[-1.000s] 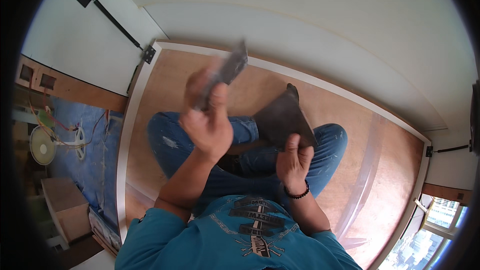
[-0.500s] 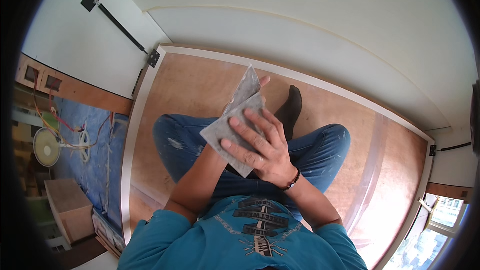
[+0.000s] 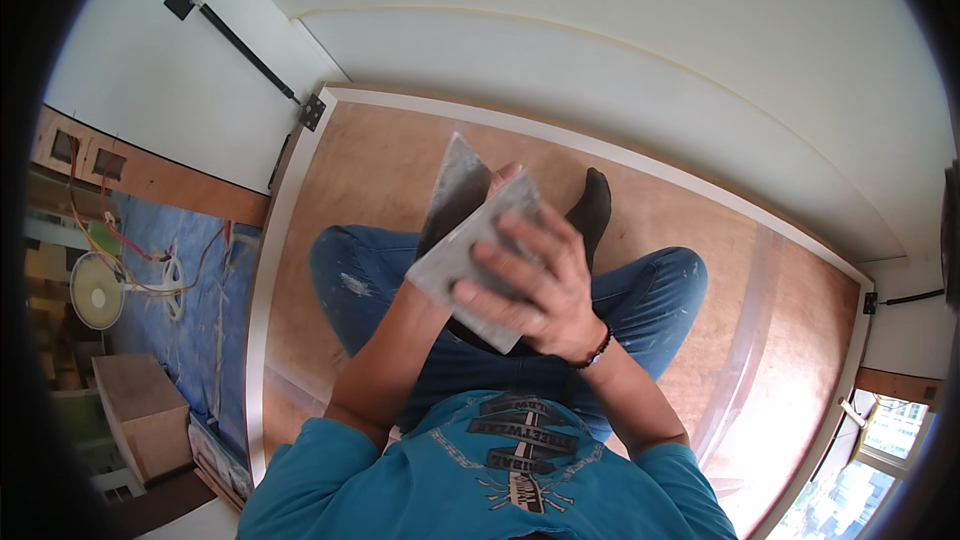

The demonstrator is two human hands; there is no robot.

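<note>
My right hand (image 3: 545, 285) presses its spread fingers on the face of a thin, flat grey rectangular plate (image 3: 455, 265) with pale smears, and grips it. Behind it is a second grey plate (image 3: 452, 180), tilted upward with a pointed corner on top. My left hand (image 3: 505, 176) supports that rear plate. Only its fingertips show past the plates, and the rest is hidden. Both plates touch or overlap above my lap; the front one covers where they meet.
I sit cross-legged on a brown plywood panel (image 3: 400, 160) with a pale raised frame (image 3: 560, 128). Black gas struts (image 3: 245, 50) join the frame to a white lid. To the left are a fan (image 3: 97, 290), loose wires, a blue sheet (image 3: 225, 290) and a wooden box (image 3: 140, 415).
The rear plate has swung left and stands more upright, showing more of its face. The front plate and my right hand have shifted slightly right, the right fingers blurred by motion.
</note>
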